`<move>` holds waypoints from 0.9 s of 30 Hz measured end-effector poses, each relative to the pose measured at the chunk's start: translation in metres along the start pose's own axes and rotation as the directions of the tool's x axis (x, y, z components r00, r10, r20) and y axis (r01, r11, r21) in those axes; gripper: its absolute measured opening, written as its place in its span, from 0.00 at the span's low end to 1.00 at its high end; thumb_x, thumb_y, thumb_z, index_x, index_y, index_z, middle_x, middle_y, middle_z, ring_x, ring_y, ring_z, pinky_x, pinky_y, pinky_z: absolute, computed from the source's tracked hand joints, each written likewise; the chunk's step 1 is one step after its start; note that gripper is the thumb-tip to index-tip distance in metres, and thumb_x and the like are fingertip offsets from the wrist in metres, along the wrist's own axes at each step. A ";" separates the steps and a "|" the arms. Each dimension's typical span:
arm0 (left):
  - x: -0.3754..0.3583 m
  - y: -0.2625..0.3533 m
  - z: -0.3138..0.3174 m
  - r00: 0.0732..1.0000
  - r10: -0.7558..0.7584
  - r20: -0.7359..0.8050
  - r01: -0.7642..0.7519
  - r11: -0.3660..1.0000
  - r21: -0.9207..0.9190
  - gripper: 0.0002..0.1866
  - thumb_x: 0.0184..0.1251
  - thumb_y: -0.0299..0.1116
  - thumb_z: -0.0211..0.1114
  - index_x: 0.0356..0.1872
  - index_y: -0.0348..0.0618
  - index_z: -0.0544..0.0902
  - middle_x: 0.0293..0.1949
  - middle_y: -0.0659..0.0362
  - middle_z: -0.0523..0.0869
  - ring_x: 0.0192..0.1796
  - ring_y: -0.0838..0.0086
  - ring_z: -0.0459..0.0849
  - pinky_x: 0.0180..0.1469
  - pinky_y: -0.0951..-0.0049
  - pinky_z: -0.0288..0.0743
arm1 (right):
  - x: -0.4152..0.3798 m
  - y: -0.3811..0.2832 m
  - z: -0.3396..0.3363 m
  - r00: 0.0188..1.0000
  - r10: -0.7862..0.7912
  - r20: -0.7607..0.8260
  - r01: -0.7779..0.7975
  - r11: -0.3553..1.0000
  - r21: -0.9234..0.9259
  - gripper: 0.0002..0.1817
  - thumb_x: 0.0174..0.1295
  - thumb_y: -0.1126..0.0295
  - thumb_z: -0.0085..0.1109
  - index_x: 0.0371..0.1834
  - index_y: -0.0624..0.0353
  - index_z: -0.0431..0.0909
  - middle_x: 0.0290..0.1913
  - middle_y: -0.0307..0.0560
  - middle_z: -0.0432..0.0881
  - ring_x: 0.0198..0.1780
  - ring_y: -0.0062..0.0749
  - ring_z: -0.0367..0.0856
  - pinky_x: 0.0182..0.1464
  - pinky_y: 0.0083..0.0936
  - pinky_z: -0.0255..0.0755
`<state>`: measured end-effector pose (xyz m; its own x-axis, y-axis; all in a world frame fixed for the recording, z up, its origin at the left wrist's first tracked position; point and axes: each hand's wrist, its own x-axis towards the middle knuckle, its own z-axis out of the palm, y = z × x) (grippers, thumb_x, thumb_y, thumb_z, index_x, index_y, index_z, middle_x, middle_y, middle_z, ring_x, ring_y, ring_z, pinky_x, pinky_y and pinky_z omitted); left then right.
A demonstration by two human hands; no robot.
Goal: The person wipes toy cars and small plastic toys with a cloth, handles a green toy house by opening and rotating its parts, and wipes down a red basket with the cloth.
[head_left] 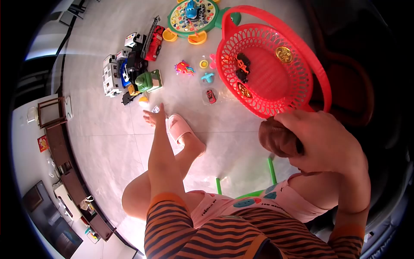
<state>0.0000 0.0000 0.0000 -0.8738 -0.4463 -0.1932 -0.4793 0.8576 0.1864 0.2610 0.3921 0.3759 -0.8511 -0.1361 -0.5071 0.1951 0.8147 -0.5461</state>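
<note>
- One white toy van (111,77) and one red toy fire truck (154,44) with a raised ladder, both in a packed vehicle cluster on the floor (108,146); overlap prevents a full count.
- One green toy vehicle (148,80), near edge of cluster.
- One orange-and-white ball (143,102), just beyond the left hand (154,116). Left hand: fingers spread, low over the floor beside one small clear-and-white item; grip on it cannot be told.
- One pink slipper (179,127), worn, right of the left hand.
- One multicoloured toy (185,67), lying between cluster and basket.
- One round game board (177,21), one blue figure (191,9) on top.
- One yellow round piece (203,64), one teal piece (207,77), one small red car (211,96), in a rough column.
- One red basket (267,77), upright handle; one black-and-orange toy car (243,67) inside, two gold emblems on its wall.
- Right hand (327,140): closed around one brown item (279,139), at the basket's near rim; contact with rim unclear.
</note>
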 end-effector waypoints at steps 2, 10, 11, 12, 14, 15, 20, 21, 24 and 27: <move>-0.022 0.020 0.008 0.978 0.192 -0.086 -0.196 0.980 -0.035 0.53 0.47 0.64 0.65 0.69 0.42 0.54 0.68 0.40 0.55 0.70 0.49 0.54 0.66 0.48 0.56 | -0.004 -0.006 -0.001 1.000 0.015 0.020 -0.015 1.000 0.011 0.24 0.40 0.71 0.65 0.44 0.63 0.70 0.34 0.58 0.79 0.40 0.53 0.79 0.43 0.42 0.71; -0.214 0.223 0.011 0.234 0.971 -0.047 -0.904 0.200 -0.377 0.42 0.43 0.42 0.73 0.63 0.45 0.66 0.64 0.42 0.63 0.68 0.49 0.58 0.65 0.53 0.58 | 0.005 -0.016 0.000 0.999 -0.010 0.031 0.009 1.000 0.001 0.21 0.41 0.73 0.62 0.41 0.62 0.68 0.37 0.58 0.76 0.37 0.55 0.77 0.38 0.42 0.70; -0.229 0.234 0.020 0.214 0.977 0.004 -0.946 0.209 -0.250 0.41 0.46 0.43 0.71 0.64 0.45 0.64 0.65 0.41 0.63 0.68 0.47 0.58 0.65 0.51 0.56 | 0.006 -0.018 -0.001 0.999 0.003 0.044 -0.003 1.000 0.000 0.21 0.41 0.73 0.62 0.41 0.62 0.68 0.37 0.58 0.75 0.37 0.55 0.77 0.37 0.42 0.70; -0.239 0.244 0.030 0.197 0.979 0.060 -0.972 0.203 -0.120 0.41 0.49 0.43 0.69 0.65 0.46 0.63 0.65 0.41 0.62 0.68 0.46 0.58 0.65 0.49 0.54 | 0.006 -0.015 0.004 0.988 0.088 0.128 -0.079 0.994 -0.075 0.38 0.34 0.65 0.66 0.57 0.57 0.69 0.40 0.53 0.78 0.43 0.49 0.78 0.41 0.40 0.71; -0.239 0.262 0.068 0.366 0.913 0.180 -0.929 0.368 0.024 0.51 0.38 0.50 0.73 0.67 0.46 0.59 0.66 0.40 0.60 0.69 0.43 0.54 0.64 0.44 0.54 | 0.009 -0.017 0.004 0.981 0.110 0.158 -0.099 0.992 -0.074 0.38 0.34 0.65 0.66 0.57 0.57 0.69 0.40 0.53 0.78 0.41 0.49 0.79 0.40 0.41 0.71; -0.236 0.264 0.089 0.446 0.865 0.229 -0.895 0.435 0.099 0.57 0.33 0.54 0.76 0.68 0.47 0.57 0.67 0.40 0.59 0.69 0.42 0.53 0.63 0.42 0.54 | 0.010 -0.018 0.004 0.978 0.125 0.170 -0.114 0.991 -0.074 0.38 0.34 0.65 0.66 0.57 0.57 0.69 0.40 0.53 0.78 0.41 0.49 0.79 0.39 0.42 0.71; -0.236 0.264 0.107 0.406 0.871 0.277 -0.913 0.375 0.159 0.22 0.54 0.42 0.62 0.50 0.46 0.78 0.63 0.41 0.63 0.64 0.46 0.63 0.62 0.43 0.57 | 0.005 -0.016 0.011 0.996 0.053 0.076 -0.048 0.997 -0.064 0.35 0.36 0.67 0.64 0.54 0.61 0.71 0.39 0.53 0.79 0.39 0.48 0.79 0.37 0.38 0.72; -0.237 0.263 0.107 0.414 0.860 0.298 -0.910 0.403 0.099 0.22 0.53 0.40 0.63 0.50 0.47 0.77 0.62 0.42 0.63 0.63 0.46 0.64 0.60 0.45 0.60 | 0.004 -0.015 0.010 0.996 0.053 0.074 -0.048 0.996 -0.070 0.35 0.36 0.67 0.64 0.54 0.61 0.71 0.39 0.53 0.79 0.39 0.48 0.79 0.37 0.38 0.72; -0.247 0.252 0.103 0.438 0.837 0.328 -0.878 0.476 -0.044 0.24 0.49 0.35 0.67 0.51 0.51 0.76 0.58 0.44 0.64 0.60 0.46 0.67 0.53 0.51 0.69 | 0.004 -0.017 0.011 0.993 0.065 0.100 -0.057 0.995 -0.083 0.35 0.35 0.66 0.65 0.54 0.60 0.71 0.40 0.54 0.79 0.40 0.49 0.79 0.39 0.39 0.72; -0.264 0.242 0.074 0.501 0.809 0.306 -0.797 0.570 -0.201 0.29 0.42 0.31 0.72 0.51 0.51 0.74 0.55 0.46 0.65 0.56 0.51 0.73 0.47 0.56 0.75 | 0.005 -0.014 0.009 0.995 0.024 0.102 -0.018 0.998 -0.062 0.34 0.37 0.67 0.65 0.53 0.61 0.70 0.42 0.57 0.78 0.42 0.52 0.78 0.41 0.40 0.73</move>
<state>0.1207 0.3438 0.0251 -0.8006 0.5487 -0.2409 0.4067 0.7928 0.4540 0.2582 0.3750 0.3750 -0.7921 -0.1734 -0.5852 0.1795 0.8502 -0.4949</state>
